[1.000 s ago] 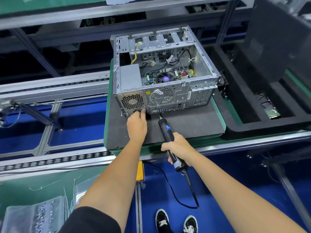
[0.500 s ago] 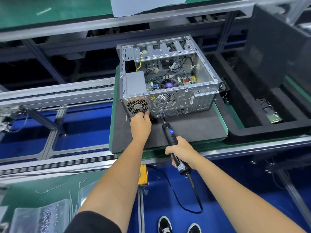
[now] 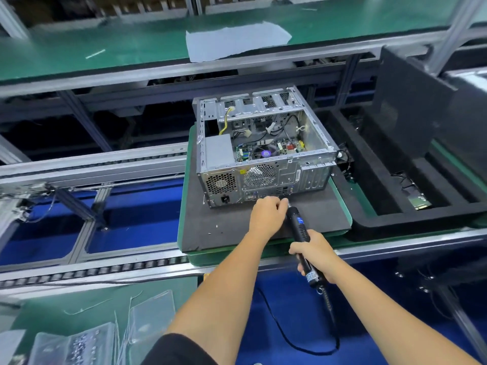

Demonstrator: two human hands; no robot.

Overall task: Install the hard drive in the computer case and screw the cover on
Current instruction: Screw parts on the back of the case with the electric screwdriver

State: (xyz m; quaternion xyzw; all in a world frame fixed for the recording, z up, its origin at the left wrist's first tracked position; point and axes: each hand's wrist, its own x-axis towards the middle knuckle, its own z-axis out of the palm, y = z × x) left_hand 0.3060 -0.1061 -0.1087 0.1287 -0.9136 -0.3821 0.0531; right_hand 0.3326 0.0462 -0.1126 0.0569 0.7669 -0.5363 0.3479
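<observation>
Two hands work at the rear panel of the open grey sheet-metal computer case [image 3: 263, 151], which lies on its side on a dark foam mat [image 3: 232, 227]. The right hand [image 3: 315, 255] grips a black corded electric screwdriver [image 3: 300, 233]; the left hand [image 3: 267, 214] curls its fingers at the screwdriver's tip, though what they pinch is hidden. The case looks rigid, fairly heavy and sharp-edged, best held by its frame rails, clear of board and cables.

We can't read any text: yellow sticker [image 3: 243, 171] on the computer case [image 3: 266, 177] rear and electric screwdriver [image 3: 303, 241] labels are too blurred.
</observation>
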